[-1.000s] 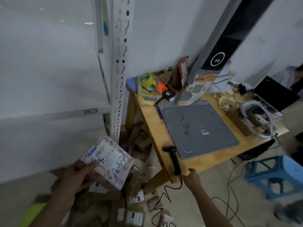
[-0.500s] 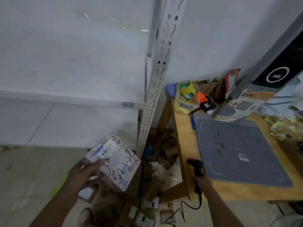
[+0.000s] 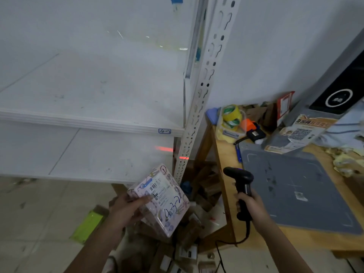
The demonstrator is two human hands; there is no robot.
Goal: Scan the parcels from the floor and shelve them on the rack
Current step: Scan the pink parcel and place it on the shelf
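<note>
A pink patterned cardboard parcel [image 3: 160, 200] is gripped by the left hand [image 3: 126, 210]; just to its right, a black handheld barcode scanner [image 3: 241, 186] is clasped by the right hand [image 3: 249, 205].

L hand [image 3: 126, 210] holding pink parcel [image 3: 161, 200], R hand [image 3: 249, 204] gripping scanner [image 3: 241, 181]

Upper shelf [image 3: 94, 89]: broad open board, front unobstructed.
Lower shelf [image 3: 98, 154]: open gap under the upper board.
Rack post [image 3: 199, 107]: upright, bounds both shelves rightward.
Counter [image 3: 226, 164]: just beside the post, cluttered at back.
</note>
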